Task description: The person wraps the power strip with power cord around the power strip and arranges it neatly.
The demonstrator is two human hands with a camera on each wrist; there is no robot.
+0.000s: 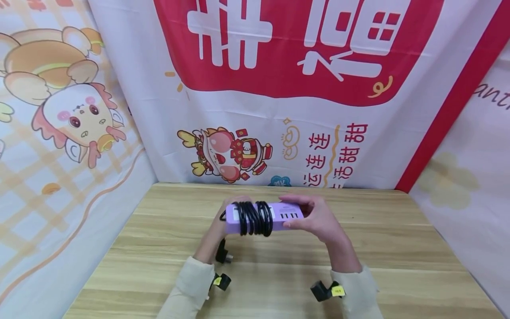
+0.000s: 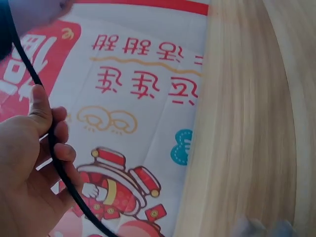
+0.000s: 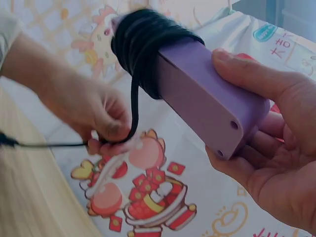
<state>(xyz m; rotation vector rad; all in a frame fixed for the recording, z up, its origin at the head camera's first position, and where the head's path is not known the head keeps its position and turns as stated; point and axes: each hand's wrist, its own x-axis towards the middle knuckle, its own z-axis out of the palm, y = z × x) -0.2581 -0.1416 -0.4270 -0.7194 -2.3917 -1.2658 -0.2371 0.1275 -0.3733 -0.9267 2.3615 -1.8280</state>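
Note:
A purple power strip (image 1: 283, 215) with several USB ports is held up over the table, black cord (image 1: 255, 219) wound around its left part. My right hand (image 1: 318, 217) grips the strip's right end, thumb on one face and fingers around the other, as the right wrist view shows. My left hand (image 3: 94, 111) pinches the loose length of cord just off the coils. In the left wrist view that cord (image 2: 58, 165) runs between the thumb and curled fingers. From the left hand the cord trails to a black plug (image 1: 223, 252) hanging below; in the head view the strip partly hides this hand.
A wood-grain table (image 1: 398, 248) lies beneath both hands. Printed cloth (image 1: 358, 146) rises along its back, with more cloth on the left (image 1: 59, 155) and right. Small black cameras (image 1: 221, 281) are strapped at both sleeve cuffs.

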